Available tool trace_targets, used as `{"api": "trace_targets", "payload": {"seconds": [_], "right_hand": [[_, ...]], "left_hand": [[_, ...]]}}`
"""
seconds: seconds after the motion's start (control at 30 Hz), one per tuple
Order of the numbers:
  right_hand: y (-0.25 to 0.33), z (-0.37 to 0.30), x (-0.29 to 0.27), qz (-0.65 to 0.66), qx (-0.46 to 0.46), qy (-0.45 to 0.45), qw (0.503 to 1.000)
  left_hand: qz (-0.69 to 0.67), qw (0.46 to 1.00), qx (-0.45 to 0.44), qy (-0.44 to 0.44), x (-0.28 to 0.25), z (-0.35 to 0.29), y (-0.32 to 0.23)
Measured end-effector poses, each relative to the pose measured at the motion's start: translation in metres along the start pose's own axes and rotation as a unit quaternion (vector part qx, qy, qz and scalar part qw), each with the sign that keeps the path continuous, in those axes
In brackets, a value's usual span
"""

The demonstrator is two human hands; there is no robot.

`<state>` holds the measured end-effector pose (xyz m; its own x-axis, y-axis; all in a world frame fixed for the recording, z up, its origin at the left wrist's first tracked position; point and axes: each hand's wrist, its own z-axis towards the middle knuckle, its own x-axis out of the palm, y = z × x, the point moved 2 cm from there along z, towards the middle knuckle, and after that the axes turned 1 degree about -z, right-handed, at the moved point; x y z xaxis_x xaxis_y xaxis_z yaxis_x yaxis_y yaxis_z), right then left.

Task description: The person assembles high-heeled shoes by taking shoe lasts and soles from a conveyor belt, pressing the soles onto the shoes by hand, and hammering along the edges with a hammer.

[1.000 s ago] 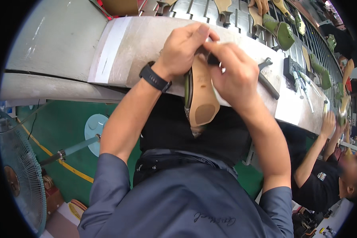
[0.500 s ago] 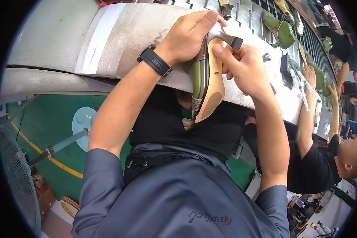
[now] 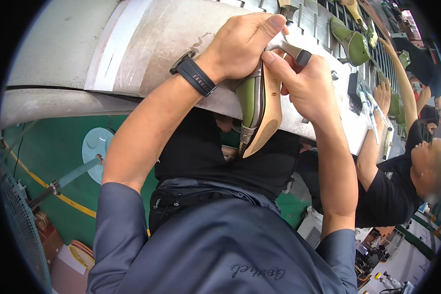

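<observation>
A green high-heeled shoe (image 3: 251,100) with a tan sole hangs over the table's front edge, its pointed toe aimed down toward my lap. A band of sparkling trim runs near the toe, and the heel sticks out to the right with a dark tip. My left hand (image 3: 240,46) is wrapped round the back of the shoe, thumb up by the base of the heel. My right hand (image 3: 311,88) grips it from the other side, thumb pressed on the sole close to the heel. The right fingers are partly hidden behind the shoe and heel.
The metal table (image 3: 152,54) lies under my hands, and a slatted conveyor (image 3: 308,19) runs behind it with other green shoes (image 3: 350,44). Right of me, a co-worker (image 3: 389,181) reaches over the line near white pen-like tools (image 3: 370,112). A fan (image 3: 24,220) stands at lower left.
My right thumb has slid up the sole toward the heel. The shoe has shifted slightly to the right and down in view. The co-worker's farther arm now stretches out along the conveyor.
</observation>
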<state>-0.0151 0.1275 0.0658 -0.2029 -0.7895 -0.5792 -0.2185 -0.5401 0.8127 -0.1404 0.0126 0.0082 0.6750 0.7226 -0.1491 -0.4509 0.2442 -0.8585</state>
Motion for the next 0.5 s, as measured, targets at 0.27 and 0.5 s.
{"api": "trace_targets", "payload": {"seconds": [0.27,0.5], "right_hand": [[-0.012,-0.001,-0.014,0.026,0.041,0.115,0.992],[-0.01,-0.005,-0.01,0.062,0.012,0.122,0.991]], "left_hand": [[0.012,1.0,-0.002,-0.01,0.001,0.0,0.002],[0.024,0.999,0.01,-0.028,0.004,0.002,0.005]]}}
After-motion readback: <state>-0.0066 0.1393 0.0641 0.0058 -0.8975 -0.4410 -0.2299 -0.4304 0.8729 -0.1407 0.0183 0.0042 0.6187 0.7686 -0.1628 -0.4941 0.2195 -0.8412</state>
